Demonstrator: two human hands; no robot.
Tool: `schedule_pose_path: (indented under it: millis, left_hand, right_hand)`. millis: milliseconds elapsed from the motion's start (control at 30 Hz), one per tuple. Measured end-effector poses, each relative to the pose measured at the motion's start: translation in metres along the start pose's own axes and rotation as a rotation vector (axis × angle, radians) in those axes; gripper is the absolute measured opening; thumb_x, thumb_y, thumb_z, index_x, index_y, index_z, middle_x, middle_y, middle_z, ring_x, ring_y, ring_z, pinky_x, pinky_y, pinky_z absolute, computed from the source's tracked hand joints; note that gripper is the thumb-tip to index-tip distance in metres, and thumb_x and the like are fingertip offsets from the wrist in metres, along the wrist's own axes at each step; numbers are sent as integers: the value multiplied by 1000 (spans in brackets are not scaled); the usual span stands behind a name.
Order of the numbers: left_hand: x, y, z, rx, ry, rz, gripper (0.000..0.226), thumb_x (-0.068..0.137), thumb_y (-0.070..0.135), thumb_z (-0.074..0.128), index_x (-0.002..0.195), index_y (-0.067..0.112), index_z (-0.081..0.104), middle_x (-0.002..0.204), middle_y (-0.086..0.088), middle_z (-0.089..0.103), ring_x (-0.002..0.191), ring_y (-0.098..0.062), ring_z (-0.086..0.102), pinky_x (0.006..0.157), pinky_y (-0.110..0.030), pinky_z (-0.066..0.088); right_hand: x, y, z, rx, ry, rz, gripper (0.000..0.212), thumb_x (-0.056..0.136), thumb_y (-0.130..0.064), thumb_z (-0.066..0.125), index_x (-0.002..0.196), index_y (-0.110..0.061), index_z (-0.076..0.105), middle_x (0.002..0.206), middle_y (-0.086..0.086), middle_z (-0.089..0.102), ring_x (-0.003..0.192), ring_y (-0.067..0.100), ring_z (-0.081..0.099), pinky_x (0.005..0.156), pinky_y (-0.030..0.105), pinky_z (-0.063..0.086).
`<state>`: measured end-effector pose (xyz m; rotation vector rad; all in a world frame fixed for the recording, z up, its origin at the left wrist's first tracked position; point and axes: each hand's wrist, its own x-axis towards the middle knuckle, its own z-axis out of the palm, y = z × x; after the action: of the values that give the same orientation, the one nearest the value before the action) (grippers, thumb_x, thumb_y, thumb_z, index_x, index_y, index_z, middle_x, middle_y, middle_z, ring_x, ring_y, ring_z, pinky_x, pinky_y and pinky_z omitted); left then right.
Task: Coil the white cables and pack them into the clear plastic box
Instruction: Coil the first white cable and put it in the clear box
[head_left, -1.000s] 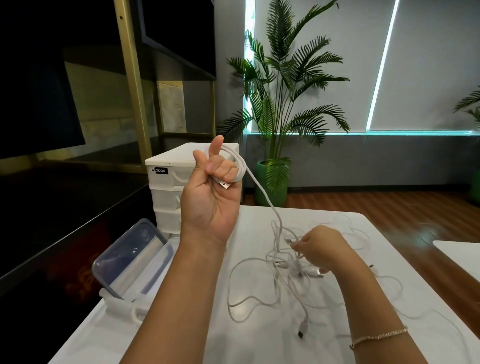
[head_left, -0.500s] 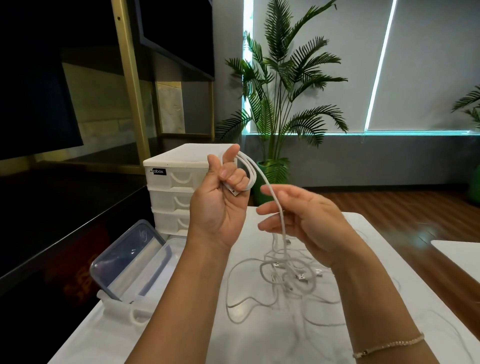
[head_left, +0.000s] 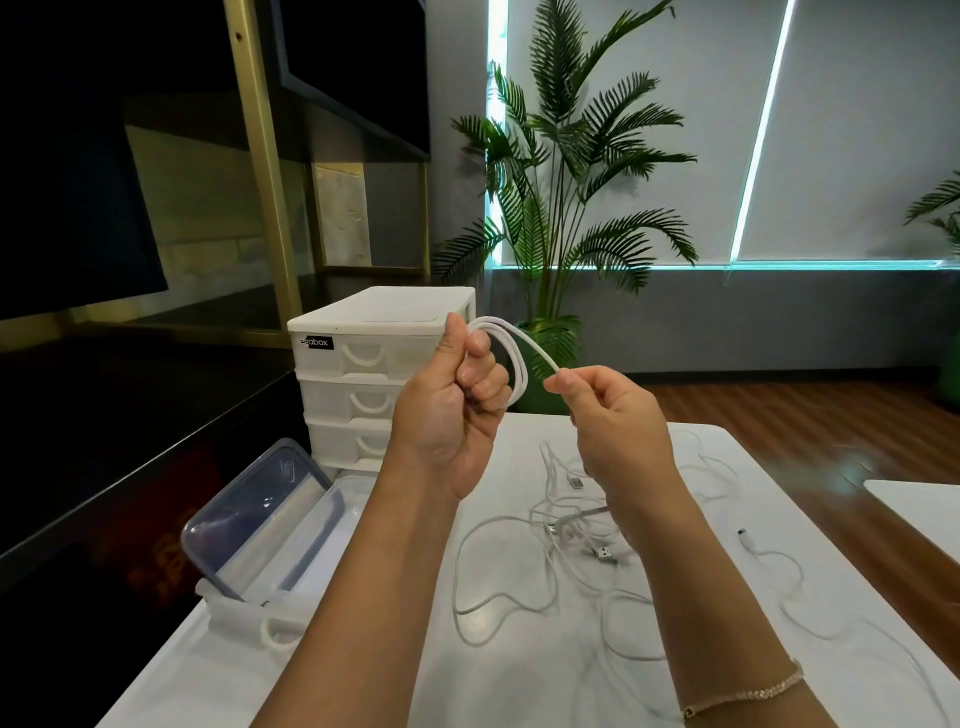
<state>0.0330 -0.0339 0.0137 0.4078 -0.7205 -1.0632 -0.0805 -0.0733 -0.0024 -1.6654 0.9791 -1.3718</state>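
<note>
My left hand (head_left: 457, 395) is raised above the table and grips a small coil of white cable (head_left: 511, 353) looped around its curled fingers. To the right of it, my right hand (head_left: 610, 410) pinches the same cable where it leaves the coil. Below both hands a tangle of loose white cables (head_left: 576, 535) with USB plugs lies on the white table (head_left: 395, 649). The clear plastic box (head_left: 332, 525) stands open at the table's left edge, its lid (head_left: 249, 514) tilted up behind it.
A white drawer unit (head_left: 363, 364) stands at the table's far left corner, just behind the box. Another cable (head_left: 774, 566) trails toward the right edge. A potted palm (head_left: 566, 218) stands beyond the table. A dark counter runs along the left.
My right hand rose from the tangle on the table to the coil and now pinches the cable close to my left hand. The coil has gained a loop.
</note>
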Motion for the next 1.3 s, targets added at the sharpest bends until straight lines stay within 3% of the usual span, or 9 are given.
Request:
schedule_pose_path:
  millis: [100, 267, 400, 567, 733, 967, 1067, 1167, 1300]
  left_hand:
    - [-1, -1, 1, 35, 43, 17, 51, 97, 34, 38, 53, 15, 55, 42, 6, 36, 41, -5, 34, 43, -12, 30]
    - [0, 0, 1, -67, 71, 19, 46, 96, 35, 40, 59, 14, 55, 41, 8, 38, 39, -5, 38, 42, -10, 33]
    - [1, 2, -1, -143, 71, 53, 41, 98, 36, 33, 86, 8, 61, 44, 7, 40, 42, -6, 42, 46, -10, 37]
    - [0, 7, -1, -238, 62, 82, 41, 101, 30, 29, 105, 2, 59, 57, 2, 48, 57, -8, 47, 61, -12, 47]
    - [-1, 11, -1, -231, 85, 99, 35, 101, 23, 31, 107, 0, 56, 61, 1, 53, 64, -8, 49, 70, -14, 50]
    - [-3, 7, 0, 114, 119, 191, 24, 97, 11, 40, 110, 2, 58, 81, -2, 63, 69, -7, 63, 76, -16, 55]
    - [-2, 5, -2, 371, 140, 236, 22, 97, 11, 39, 111, 10, 57, 77, 7, 68, 72, -2, 66, 72, -13, 53]
    - [-3, 2, -6, 684, 119, 273, 23, 98, 15, 40, 94, 22, 61, 76, 24, 68, 76, 10, 63, 70, -9, 48]
    - [-5, -3, -6, 921, 48, 297, 26, 98, 19, 40, 92, 16, 64, 108, 27, 54, 80, 23, 54, 67, 3, 41]
  right_hand:
    - [2, 2, -4, -38, 50, 35, 24, 90, -33, 56, 68, -25, 64, 50, -10, 46, 48, 6, 37, 49, 24, 31]
    - [1, 0, -8, -99, 45, 93, 39, 85, -46, 59, 62, -15, 65, 32, -12, 42, 41, 7, 36, 46, 22, 30]
    - [-1, -3, -6, -189, -19, 80, 46, 84, -51, 56, 57, -14, 62, 31, -17, 44, 45, 7, 40, 55, 22, 39]
    - [-1, -6, -8, -328, -156, 5, 36, 87, -50, 52, 69, -22, 66, 52, -11, 50, 56, 8, 48, 61, 26, 44]
    - [-4, -9, -11, -393, -260, -84, 24, 85, -46, 57, 87, -26, 71, 54, -18, 47, 55, 5, 47, 61, 26, 44]
    - [-7, -13, -10, -455, -299, -172, 21, 85, -42, 59, 90, -27, 72, 56, -19, 50, 55, 2, 47, 59, 23, 40]
    - [-8, -17, -11, -498, -334, -222, 18, 87, -37, 59, 91, -25, 71, 60, -19, 52, 59, 2, 49, 60, 20, 39]
    - [-11, -22, -13, -494, -367, -257, 12, 89, -34, 58, 85, -27, 66, 61, -19, 51, 59, 0, 48, 55, 14, 34]
    - [-12, -24, -15, -455, -347, -272, 11, 91, -32, 54, 81, -30, 58, 59, -15, 49, 57, -2, 48, 50, 12, 30]
